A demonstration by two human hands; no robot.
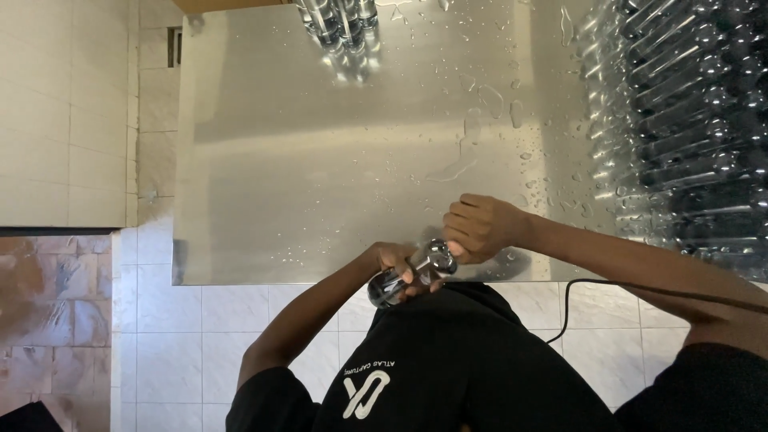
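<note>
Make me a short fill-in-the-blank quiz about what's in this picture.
1. Both hands hold one clear plastic ____ at the table's near edge.
2. The steel table is dotted with drops of ____.
3. The left hand grips the body while the right hand is at its ____.

Missing words: bottle; water; cap.

Steel table (pixel 320 160): flat, brushed, wet; near edge ran just beside the gripped bottle (pixel 408 276). Water droplets (pixel 520 152) lay scattered beyond and to the right of the grip. Stack of clear bottles (pixel 688 120) lay well right of it. Small bottle cluster (pixel 340 28) stood far beyond, at the far edge.
</note>
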